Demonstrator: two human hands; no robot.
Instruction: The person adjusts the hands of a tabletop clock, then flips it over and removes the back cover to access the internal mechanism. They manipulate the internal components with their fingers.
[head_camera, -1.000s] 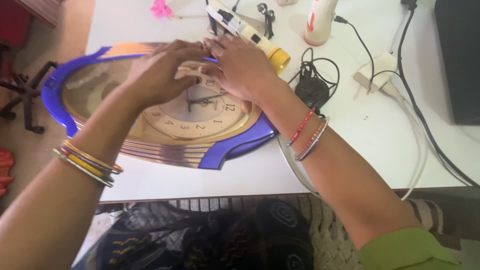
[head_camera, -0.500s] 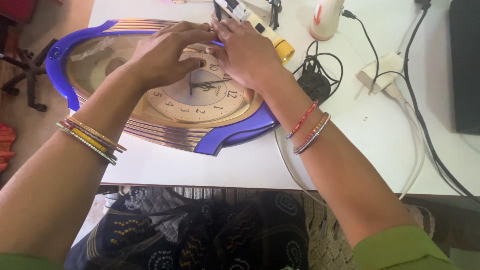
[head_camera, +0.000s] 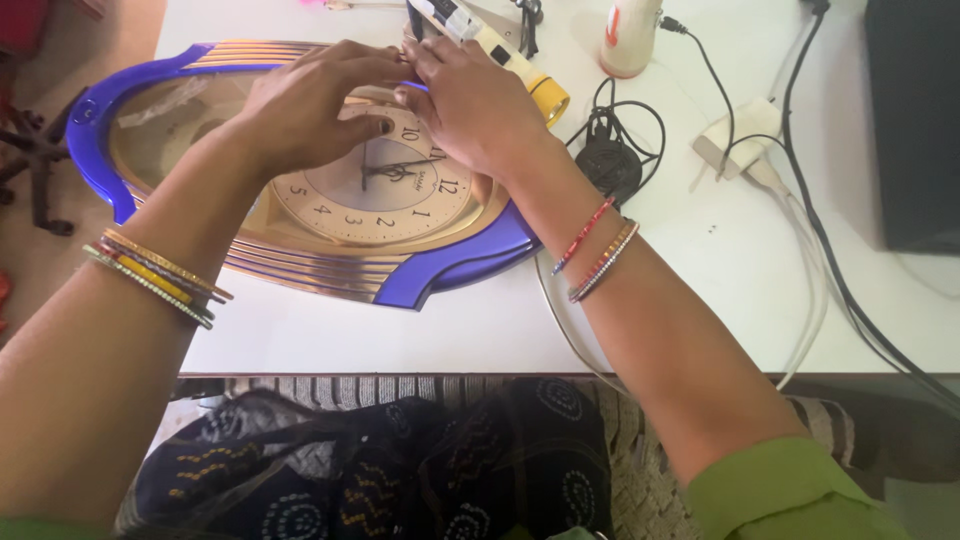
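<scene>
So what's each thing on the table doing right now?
Blue and gold oval wall clock: lying flat, face up.
Left hand: resting on the clock's top edge.
Right hand: resting on the clock's top edge.
Black coiled cable: bundled beside the clock.
White plug adapter: cables plugged in.

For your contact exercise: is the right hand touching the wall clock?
Touching. The head view shows the right hand lying flat on the wall clock, fingers pressed at its far rim.

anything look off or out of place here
The clock hangs past the left edge of the table, and it lies upside down to the person. Both hands, left and right, rest on its top rim. No damage shows.
</scene>
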